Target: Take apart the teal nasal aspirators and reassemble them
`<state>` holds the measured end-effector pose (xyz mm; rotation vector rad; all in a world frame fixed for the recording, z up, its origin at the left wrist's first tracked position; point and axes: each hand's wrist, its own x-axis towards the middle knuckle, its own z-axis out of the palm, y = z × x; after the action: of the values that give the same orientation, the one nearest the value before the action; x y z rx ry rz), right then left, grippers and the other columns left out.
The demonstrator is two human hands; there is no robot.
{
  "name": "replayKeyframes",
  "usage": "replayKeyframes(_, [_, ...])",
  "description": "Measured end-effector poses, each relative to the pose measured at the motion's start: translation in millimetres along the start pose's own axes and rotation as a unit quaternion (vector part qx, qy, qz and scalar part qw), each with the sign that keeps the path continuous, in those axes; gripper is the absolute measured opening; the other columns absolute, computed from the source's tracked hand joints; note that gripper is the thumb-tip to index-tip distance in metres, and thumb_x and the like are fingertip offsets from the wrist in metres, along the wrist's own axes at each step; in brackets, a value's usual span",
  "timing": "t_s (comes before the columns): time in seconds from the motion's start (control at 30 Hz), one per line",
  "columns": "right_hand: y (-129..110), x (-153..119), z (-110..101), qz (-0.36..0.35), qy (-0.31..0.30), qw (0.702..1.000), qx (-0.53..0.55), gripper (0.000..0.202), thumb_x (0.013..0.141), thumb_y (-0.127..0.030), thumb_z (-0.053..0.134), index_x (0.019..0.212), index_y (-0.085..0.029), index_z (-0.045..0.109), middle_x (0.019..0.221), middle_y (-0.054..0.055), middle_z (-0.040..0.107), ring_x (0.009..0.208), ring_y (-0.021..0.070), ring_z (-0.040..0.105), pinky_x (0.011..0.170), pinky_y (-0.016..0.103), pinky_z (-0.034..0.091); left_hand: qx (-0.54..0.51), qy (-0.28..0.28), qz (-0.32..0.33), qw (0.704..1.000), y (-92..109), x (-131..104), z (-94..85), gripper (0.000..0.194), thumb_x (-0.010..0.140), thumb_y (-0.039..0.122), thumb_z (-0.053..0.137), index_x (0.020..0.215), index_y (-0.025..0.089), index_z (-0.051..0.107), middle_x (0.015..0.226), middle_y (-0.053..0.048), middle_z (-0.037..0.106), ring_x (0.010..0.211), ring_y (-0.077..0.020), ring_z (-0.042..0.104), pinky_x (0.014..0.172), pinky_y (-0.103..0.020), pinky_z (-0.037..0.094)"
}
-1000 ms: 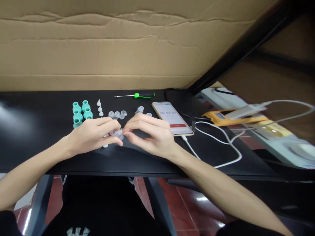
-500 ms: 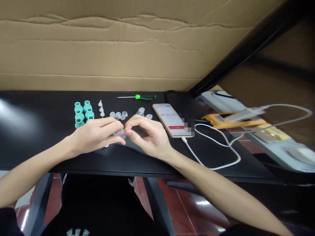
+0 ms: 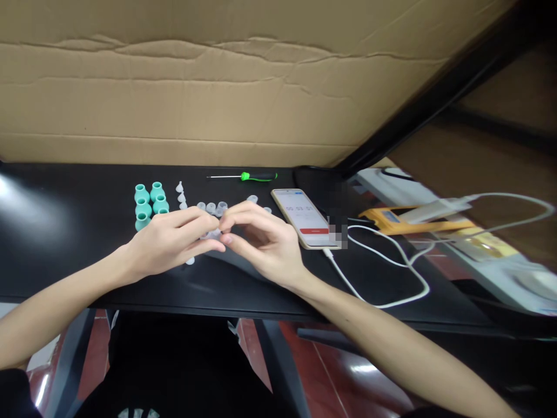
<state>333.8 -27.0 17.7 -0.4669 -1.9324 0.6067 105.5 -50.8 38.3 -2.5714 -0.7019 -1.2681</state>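
Observation:
My left hand (image 3: 174, 241) and my right hand (image 3: 266, 239) meet at the fingertips above the dark table. The fingers of each are curled into a pinch. Whatever lies between the fingertips is too small and covered to name. Small translucent plastic cups (image 3: 212, 234) show in the gap under my left fingers; whether any of them is held, I cannot tell. Just beyond the hands sits a row of similar clear cups (image 3: 211, 207). Teal vase-shaped pieces (image 3: 143, 207) stand in two columns beyond my left hand, partly hidden by it. Small white cone-shaped pieces (image 3: 181, 197) line up beside them.
A screwdriver (image 3: 256, 176) with a green and black handle lies at the back. Right of my hands a phone (image 3: 302, 212) shows a timer, with a white cable (image 3: 413, 273) plugged in. A yellow device (image 3: 391, 219) lies farther right. Cardboard (image 3: 195, 110) rises behind the table.
The whole view has shifted slightly, so things sit a little lower. My right fingers have opened slightly into a wider arch, while both hands stay together in the same place.

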Motion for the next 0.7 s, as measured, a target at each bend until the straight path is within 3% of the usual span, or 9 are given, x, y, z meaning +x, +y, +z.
replayKeyframes(0.13, [2.9,-0.6,0.2,-0.005,-0.006,0.998,0.058,0.009,0.099,-0.020,0.078,0.106,-0.025,0.078,0.103,0.006,0.078,0.094,0.0201,0.075,0.085,0.036,0.065,-0.008,0.008,0.002,1.000,1.5,0.7,-1.7,0.015,0.104,0.029,0.075,0.115,0.018,0.071,0.102,-0.001,0.080,0.083,-0.0080,0.077,0.081,-0.016,0.061])
replayKeyframes(0.47, [9.1,-1.2,-3.7,-0.049,-0.031,0.995,0.079,0.030,0.095,-0.020,0.084,0.124,-0.028,0.080,0.118,0.008,0.081,0.109,0.0232,0.078,0.096,0.042,0.068,-0.044,0.031,-0.031,0.998,3.9,6.4,-6.2,0.017,0.099,0.030,0.082,0.105,0.018,0.072,0.095,0.000,0.079,0.083,-0.0094,0.077,0.081,-0.018,0.063])
replayKeyframes(0.7, [7.6,-2.9,-1.8,-0.046,-0.007,0.998,0.053,0.025,0.097,-0.021,0.080,0.121,-0.027,0.078,0.107,0.008,0.081,0.092,0.0217,0.077,0.079,0.037,0.069,-0.080,0.000,-0.039,0.996,3.6,8.2,-8.5,0.015,0.101,0.029,0.078,0.109,0.018,0.072,0.102,-0.002,0.080,0.088,-0.0101,0.077,0.083,-0.020,0.065])
